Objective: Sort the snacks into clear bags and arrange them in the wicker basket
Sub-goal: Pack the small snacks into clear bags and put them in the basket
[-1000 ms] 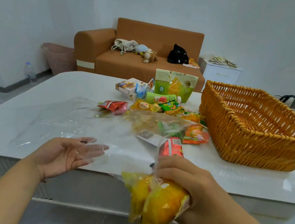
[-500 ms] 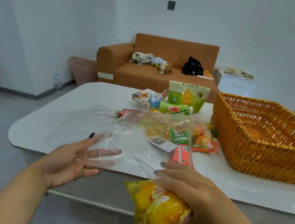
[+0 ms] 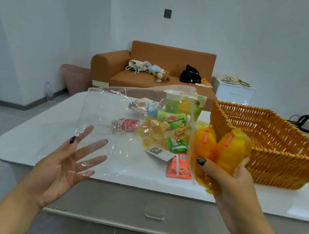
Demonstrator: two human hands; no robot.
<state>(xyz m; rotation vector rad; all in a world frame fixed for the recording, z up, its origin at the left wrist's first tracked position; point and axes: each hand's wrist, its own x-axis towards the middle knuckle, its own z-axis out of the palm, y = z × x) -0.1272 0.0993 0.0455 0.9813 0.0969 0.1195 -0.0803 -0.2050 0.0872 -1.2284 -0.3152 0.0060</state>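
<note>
1. Presently the right hand point(image 3: 228, 182) grips two yellow snack packs point(image 3: 220, 148) beside the wicker basket point(image 3: 277, 158); the left hand point(image 3: 68, 163), fingers spread, is inside the clear bag point(image 3: 121, 111) above the worktop point(image 3: 23, 136).
2. Judgement: the person should hold the mouth wide; feed packs in narrow-end first.

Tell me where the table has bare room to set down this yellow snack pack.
The white table shows bare top along its left edge, though the clear bag over the left hand veils part of it. Another bare strip runs along the near edge, below the wicker basket. The middle is crowded with the snack pile. The right hand holds the yellow snack pack.
</note>
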